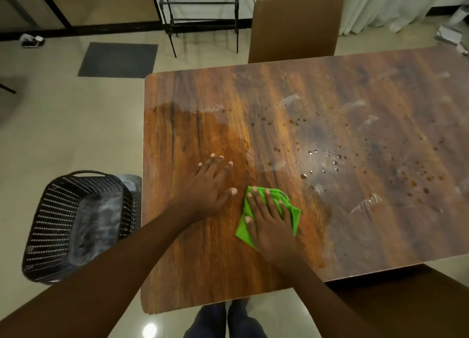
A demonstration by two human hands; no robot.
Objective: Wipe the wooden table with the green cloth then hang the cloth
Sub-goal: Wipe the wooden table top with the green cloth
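— What is the surface like?

— A wooden table (330, 104) with rounded corners and strong streaked grain, orange-brown on the left part, duller and greyer toward the right. The right part carries scattered round droplets (327, 157) and pale smeary streaks (365, 204); the left part looks glossy and evenly dark (a wet sheen edge runs across it near the far left).

— And the cloth?

— The green cloth (294, 214) is bright lime, soft and crumpled into a rough folded wedge, lying flat on the table near its near edge, about midway along the width seen here.

— Where does it sit against the fingers?

— The right hand (270, 223) presses flat on top of it, fingers spread moderately and pointing to the far side. Cloth pokes out past the fingertips at the far end, along the right side of the hand, and as a corner to the near left below the thumb. The fingers lie over it rather than curl round it.

— The other hand?

— The left hand (210, 183) rests palm down on bare wood just left of the cloth, fingers splayed wide, holding nothing; its thumb tip is near the cloth's far left corner, apart from it.

— Anything around the table?

— A black perforated plastic basket (50, 226) on the pale tiled floor at left, a brown padded chair (295, 25) at the far side, a black metal rack (200, 15) and a grey mat (118, 59) beyond.
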